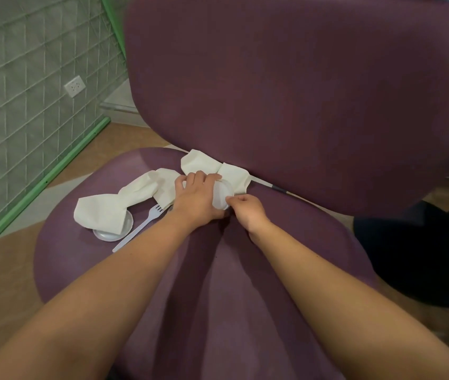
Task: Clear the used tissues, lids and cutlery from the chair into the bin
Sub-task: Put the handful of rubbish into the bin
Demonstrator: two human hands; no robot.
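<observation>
On the purple chair seat (245, 270) lie several crumpled white tissues. One tissue (204, 163) rests by the backrest, another tissue (102, 212) lies at the left and partly covers a round white lid (126, 227). A white plastic fork (141, 226) lies beside that lid. My left hand (198, 196) holds a second white lid (222, 194) on edge. My right hand (245, 212) pinches the same lid's lower rim with its fingertips. A thin straw-like stick (270, 185) pokes out under the backrest.
The chair's tall purple backrest (300, 91) fills the far side. A green-framed mesh panel (25, 119) stands at the left over a wooden floor. A dark object (423, 256) sits on the floor at the right. A white thing shows at the bottom right corner.
</observation>
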